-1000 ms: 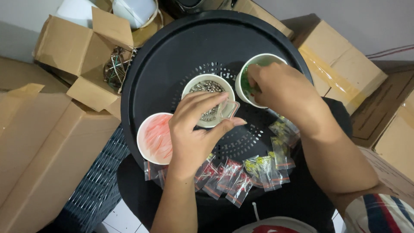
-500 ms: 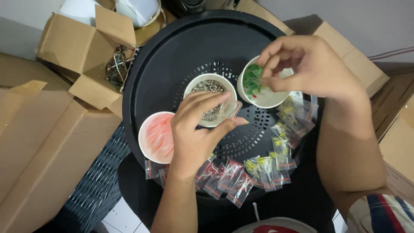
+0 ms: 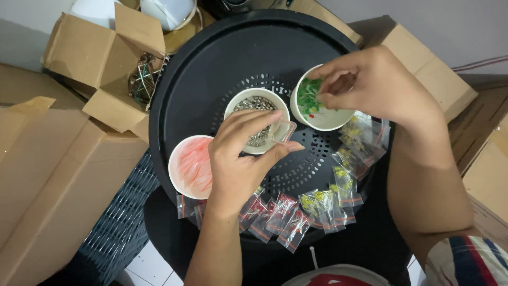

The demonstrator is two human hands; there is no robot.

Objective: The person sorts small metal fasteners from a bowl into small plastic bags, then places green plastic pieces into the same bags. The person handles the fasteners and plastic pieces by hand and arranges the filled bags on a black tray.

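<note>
On a round black tray [image 3: 222,58] stand three white bowls. My left hand [image 3: 246,156] holds a small clear plastic bag [image 3: 281,131] open over the middle bowl [image 3: 241,103] of small silvery parts. My right hand [image 3: 378,85] hovers over the right bowl [image 3: 317,114] of green pieces, its fingertips pinched together at the bowl's rim; what they pinch is too small to tell. The left bowl [image 3: 188,167] holds thin red pieces.
Small sealed bags with red contents [image 3: 280,220] and yellow-green contents [image 3: 344,177] lie along the tray's near and right rim. Open cardboard boxes [image 3: 100,58] stand to the left, one holding wires [image 3: 140,85]. More boxes [image 3: 439,85] sit at the right.
My right hand lifted from inside the green bowl and now sits pinched above its rim. My left hand has stayed over the middle bowl with the bag.
</note>
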